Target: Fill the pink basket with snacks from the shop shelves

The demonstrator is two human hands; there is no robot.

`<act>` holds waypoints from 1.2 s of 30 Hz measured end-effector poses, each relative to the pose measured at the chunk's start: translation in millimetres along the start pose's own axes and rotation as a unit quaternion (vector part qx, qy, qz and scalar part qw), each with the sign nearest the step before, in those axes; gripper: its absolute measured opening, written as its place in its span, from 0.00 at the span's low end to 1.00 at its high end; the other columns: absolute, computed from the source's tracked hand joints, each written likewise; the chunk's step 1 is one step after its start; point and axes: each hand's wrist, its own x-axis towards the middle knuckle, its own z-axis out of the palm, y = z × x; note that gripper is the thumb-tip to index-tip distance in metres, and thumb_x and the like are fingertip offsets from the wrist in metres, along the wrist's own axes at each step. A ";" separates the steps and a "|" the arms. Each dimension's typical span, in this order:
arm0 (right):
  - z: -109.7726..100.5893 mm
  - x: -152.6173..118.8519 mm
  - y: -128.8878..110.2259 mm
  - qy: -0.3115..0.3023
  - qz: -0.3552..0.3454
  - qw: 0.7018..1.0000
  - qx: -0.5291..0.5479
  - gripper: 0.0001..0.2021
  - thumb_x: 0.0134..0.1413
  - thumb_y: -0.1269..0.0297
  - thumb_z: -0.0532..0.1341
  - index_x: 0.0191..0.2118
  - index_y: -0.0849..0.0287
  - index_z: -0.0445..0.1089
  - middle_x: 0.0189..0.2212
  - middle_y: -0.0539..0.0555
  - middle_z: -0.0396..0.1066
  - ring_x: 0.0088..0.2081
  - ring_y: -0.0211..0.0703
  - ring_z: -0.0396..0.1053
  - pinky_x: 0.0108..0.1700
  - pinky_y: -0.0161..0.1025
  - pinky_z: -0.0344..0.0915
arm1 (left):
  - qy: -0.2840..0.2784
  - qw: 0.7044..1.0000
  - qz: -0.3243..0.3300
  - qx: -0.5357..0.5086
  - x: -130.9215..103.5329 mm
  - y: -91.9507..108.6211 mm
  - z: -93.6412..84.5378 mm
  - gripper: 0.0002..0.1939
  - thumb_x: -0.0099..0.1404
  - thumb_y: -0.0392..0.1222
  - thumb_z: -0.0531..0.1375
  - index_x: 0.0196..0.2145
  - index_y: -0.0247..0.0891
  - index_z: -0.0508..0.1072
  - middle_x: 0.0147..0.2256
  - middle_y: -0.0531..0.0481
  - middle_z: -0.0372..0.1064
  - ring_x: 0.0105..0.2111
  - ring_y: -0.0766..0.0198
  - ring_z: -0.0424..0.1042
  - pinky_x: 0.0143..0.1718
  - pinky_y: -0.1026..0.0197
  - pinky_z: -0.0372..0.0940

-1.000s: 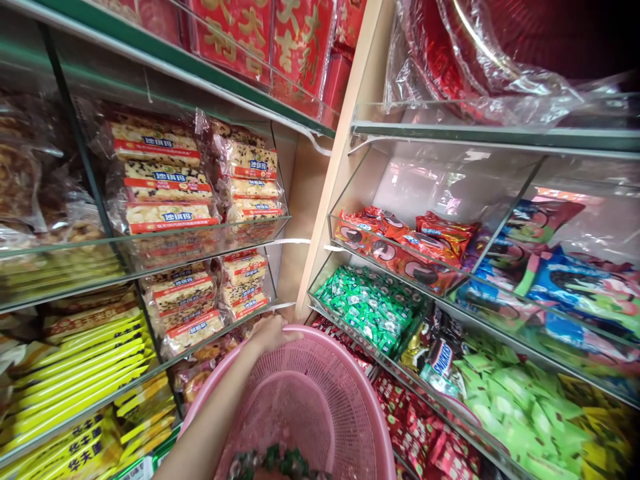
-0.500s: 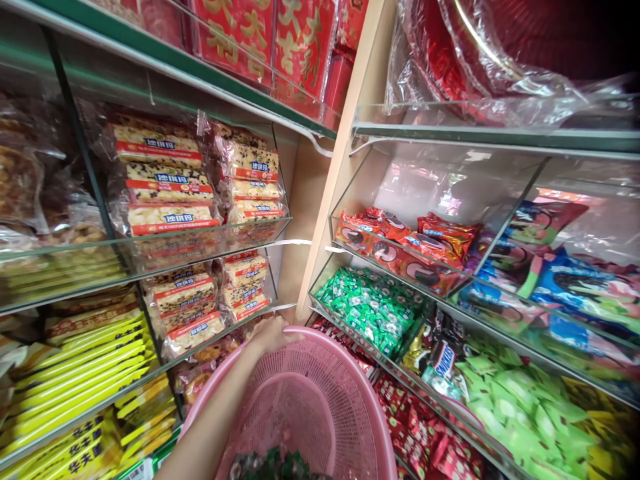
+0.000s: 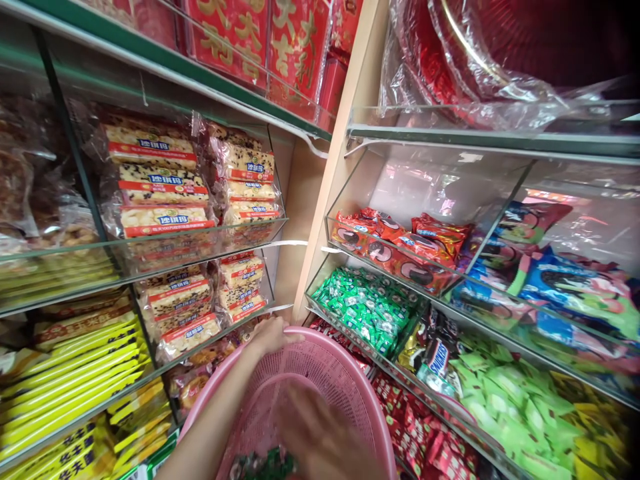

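Observation:
A pink plastic basket (image 3: 280,360) with mesh walls is tilted toward me at the bottom middle. My left hand (image 3: 273,335) is closed over its far rim, fingers wrapped around the edge. Several small candies in dark green wrappers (image 3: 273,463) lie at the bottom of the basket. My right hand (image 3: 325,440) is over the basket's opening, above and beside the candies. Motion smears its fingers, so I cannot see whether it holds anything. Closest beyond the rim, a glass bin on the right holds many green-wrapped candies (image 3: 367,307).
Glass-fronted shelves meet at a wooden post (image 3: 320,200). To the left are packaged rice-cake bars (image 3: 163,180) and yellow packets (image 3: 95,373). Red packets (image 3: 425,427), light-green packets (image 3: 515,400) and a Snickers bar (image 3: 439,358) fill bins to the right. Red packages (image 3: 225,40) are above.
My right hand has come into view from the bottom, over the inside of the basket. My left hand stays on the rim. The view has shifted slightly.

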 end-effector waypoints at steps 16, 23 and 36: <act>-110.9 88.9 143.9 -0.046 0.291 0.952 -0.080 0.33 0.48 0.46 0.59 0.57 0.61 0.58 0.57 0.67 0.57 0.57 0.61 0.57 0.51 0.52 0.59 | 0.011 1.000 0.001 -0.014 -9.6 3.1 -10.3 0.28 0.54 0.70 0.51 0.29 0.43 0.74 0.33 0.45 0.76 0.38 0.51 0.75 0.35 0.61 0.64; -104.7 86.4 148.4 -0.067 0.264 0.958 -0.090 0.31 0.45 0.63 0.62 0.58 0.56 0.57 0.58 0.60 0.57 0.58 0.57 0.55 0.52 0.48 0.59 | 0.010 1.000 0.003 -0.009 -9.0 -0.2 -9.5 0.30 0.55 0.70 0.49 0.26 0.41 0.73 0.31 0.44 0.76 0.37 0.50 0.75 0.33 0.60 0.63; -95.3 91.9 149.0 -0.150 0.227 0.956 -0.111 0.39 0.38 0.68 0.66 0.60 0.51 0.55 0.62 0.56 0.51 0.60 0.62 0.49 0.52 0.53 0.59 | 0.010 1.000 0.004 -0.009 -8.6 0.9 -10.9 0.32 0.54 0.71 0.47 0.27 0.40 0.73 0.32 0.42 0.76 0.37 0.48 0.75 0.33 0.58 0.64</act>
